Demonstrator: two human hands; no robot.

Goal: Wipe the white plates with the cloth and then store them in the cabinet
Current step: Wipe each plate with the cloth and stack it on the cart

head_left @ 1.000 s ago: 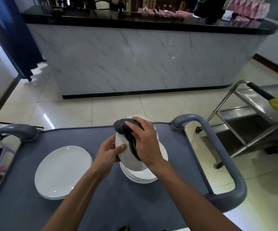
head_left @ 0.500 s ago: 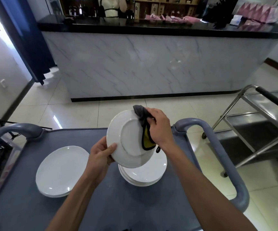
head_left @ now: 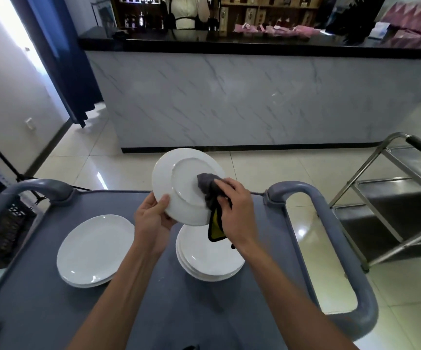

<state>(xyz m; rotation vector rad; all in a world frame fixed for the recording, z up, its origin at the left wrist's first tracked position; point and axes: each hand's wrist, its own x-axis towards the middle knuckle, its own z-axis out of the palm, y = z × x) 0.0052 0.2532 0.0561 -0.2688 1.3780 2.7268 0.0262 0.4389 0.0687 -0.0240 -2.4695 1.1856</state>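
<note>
Left hand (head_left: pixel 154 218) grips the lower-left rim of a white plate (head_left: pixel 179 183), thumb on the face turned to the camera, remaining fingers curled behind. Plate is lifted and tilted, underside and foot ring facing the camera, above the grey cart surface (head_left: pixel 53 306). Right hand (head_left: pixel 237 213) has fingers curled round a bunched grey cloth (head_left: pixel 208 185) with a yellow edge, pressing it against the plate's right side. Directly below: a stack of white plates (head_left: pixel 204 263) on the surface. A second stack (head_left: pixel 93 251) sits to the left, apart from the first. Marble-fronted bar counter (head_left: pixel 229 97) behind; steel trolley (head_left: pixel 393 198) at right.
</note>
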